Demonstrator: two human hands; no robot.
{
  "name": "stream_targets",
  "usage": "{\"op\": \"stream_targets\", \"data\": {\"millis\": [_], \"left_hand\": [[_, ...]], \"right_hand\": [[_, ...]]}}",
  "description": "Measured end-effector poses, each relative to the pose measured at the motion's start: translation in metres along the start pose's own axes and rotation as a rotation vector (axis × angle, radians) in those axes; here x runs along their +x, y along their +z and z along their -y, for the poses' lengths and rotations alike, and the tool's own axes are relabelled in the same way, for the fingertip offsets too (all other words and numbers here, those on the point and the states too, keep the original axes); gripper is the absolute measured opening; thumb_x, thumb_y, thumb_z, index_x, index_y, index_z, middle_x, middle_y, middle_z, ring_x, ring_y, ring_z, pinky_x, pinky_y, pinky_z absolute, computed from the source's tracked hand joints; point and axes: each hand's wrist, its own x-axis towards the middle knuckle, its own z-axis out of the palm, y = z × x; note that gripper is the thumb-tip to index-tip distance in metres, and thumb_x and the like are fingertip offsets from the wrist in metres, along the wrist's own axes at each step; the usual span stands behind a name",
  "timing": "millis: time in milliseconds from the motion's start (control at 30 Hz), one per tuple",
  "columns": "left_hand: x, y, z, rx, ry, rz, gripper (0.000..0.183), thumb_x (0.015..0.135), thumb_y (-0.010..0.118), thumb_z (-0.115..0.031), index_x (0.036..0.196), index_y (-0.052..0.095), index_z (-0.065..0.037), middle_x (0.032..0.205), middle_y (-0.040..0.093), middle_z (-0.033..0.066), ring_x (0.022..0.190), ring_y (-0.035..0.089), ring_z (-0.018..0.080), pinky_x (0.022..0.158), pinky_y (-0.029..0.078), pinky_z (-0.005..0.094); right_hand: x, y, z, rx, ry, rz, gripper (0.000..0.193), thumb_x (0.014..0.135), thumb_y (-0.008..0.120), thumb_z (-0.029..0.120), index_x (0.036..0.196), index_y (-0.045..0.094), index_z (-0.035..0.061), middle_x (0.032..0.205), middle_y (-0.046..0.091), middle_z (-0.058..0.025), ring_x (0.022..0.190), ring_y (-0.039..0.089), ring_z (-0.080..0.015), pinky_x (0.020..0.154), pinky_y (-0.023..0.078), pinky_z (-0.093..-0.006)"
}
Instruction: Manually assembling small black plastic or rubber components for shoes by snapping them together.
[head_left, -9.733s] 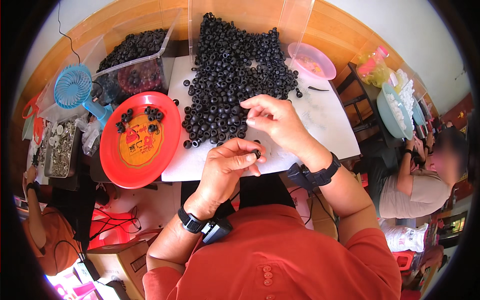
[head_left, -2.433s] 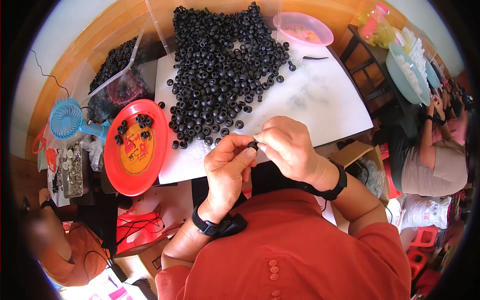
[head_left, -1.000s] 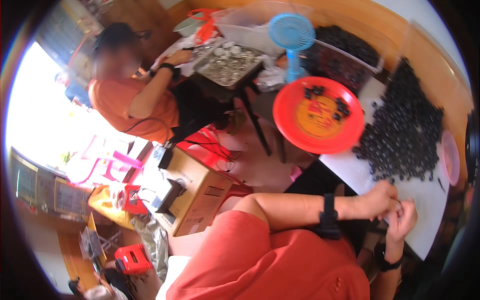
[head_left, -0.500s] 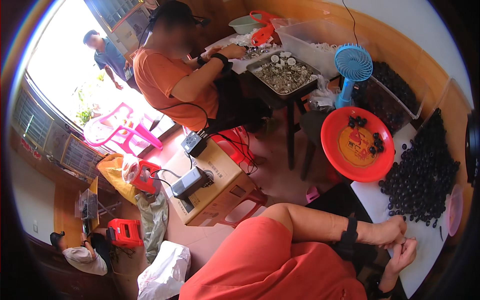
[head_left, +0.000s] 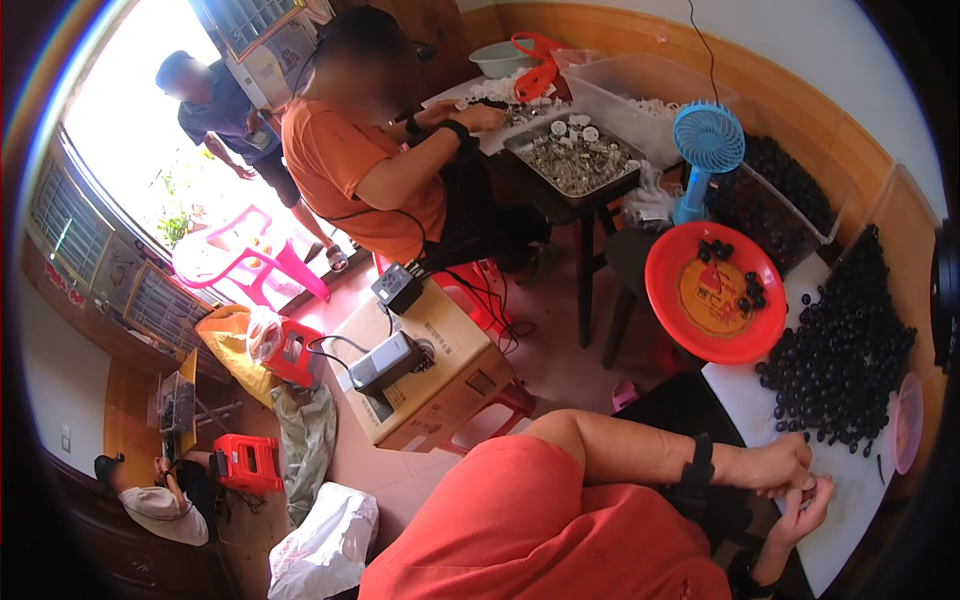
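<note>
Over the white board (head_left: 835, 540) at the right, my two hands meet with the fingertips pressed together. My left hand (head_left: 778, 466) reaches in from the left, its fingers curled into a pinch. Just below it, my right hand (head_left: 808, 508) is closed too, thumb and fingers touching the left fingers. Whatever lies between the fingertips is too small and hidden to name. Next to my hands spreads a heap of small black rounded pieces (head_left: 835, 370). A red round plate (head_left: 660, 300) with several black pieces stands beyond the board's far left corner.
A blue fan (head_left: 708, 140) stands beyond the plate, beside clear bins (head_left: 800, 220). A pink translucent dish (head_left: 907, 425) sits at the board's right edge. A co-worker in orange (head_left: 350, 170) sits by a metal tray (head_left: 575, 155). A cardboard box (head_left: 430, 370) stands at left.
My hands stay pinched together at almost the same place, with slight finger movement. The person in the doorway has come nearer, and the view has shifted a little.
</note>
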Motion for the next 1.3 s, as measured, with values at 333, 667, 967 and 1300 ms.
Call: {"op": "stream_targets", "data": {"millis": [333, 667, 967, 1300], "left_hand": [[0.001, 0.002, 0.006, 0.005, 0.020, 0.027, 0.023, 0.086, 0.064, -0.015, 0.072, 0.060, 0.003, 0.056, 0.056, 0.0054, 0.042, 0.052, 0.0118, 0.036, 0.039, 0.0269], [-0.002, 0.004, -0.001, 0.083, 0.024, 0.014, 0.026, 0.088, 0.063, -0.018, 0.073, 0.061, 0.003, 0.056, 0.056, 0.0046, 0.042, 0.052, 0.0114, 0.036, 0.039, 0.0262], [-0.005, 0.005, -0.004, 0.086, 0.045, 0.010, 0.025, 0.086, 0.063, -0.019, 0.074, 0.062, 0.003, 0.055, 0.057, 0.0049, 0.042, 0.052, 0.0112, 0.036, 0.038, 0.0256], [0.000, 0.005, 0.004, 0.047, 0.057, 0.002, 0.023, 0.082, 0.063, -0.016, 0.071, 0.062, 0.004, 0.055, 0.058, 0.0066, 0.041, 0.053, 0.0119, 0.035, 0.039, 0.0260]], "right_hand": [[-0.004, 0.001, -0.002, -0.014, -0.053, -0.047, 0.014, 0.090, 0.057, 0.007, 0.100, 0.053, -0.0016, 0.087, 0.051, -0.0099, 0.072, 0.050, -0.0210, 0.063, 0.041, -0.0319], [-0.005, 0.005, -0.006, -0.009, -0.059, -0.027, 0.015, 0.088, 0.055, 0.008, 0.099, 0.052, -0.0023, 0.082, 0.049, -0.0111, 0.068, 0.052, -0.0224, 0.059, 0.041, -0.0333], [0.003, 0.011, 0.009, 0.043, -0.102, -0.029, 0.010, 0.088, 0.055, 0.003, 0.094, 0.052, -0.0032, 0.076, 0.050, -0.0089, 0.054, 0.054, -0.0164, 0.051, 0.040, -0.0280], [0.000, 0.007, 0.012, 0.019, 0.005, -0.007, 0.011, 0.087, 0.054, 0.007, 0.094, 0.052, -0.0015, 0.078, 0.050, -0.0060, 0.065, 0.047, -0.0147, 0.060, 0.038, -0.0291]]}}
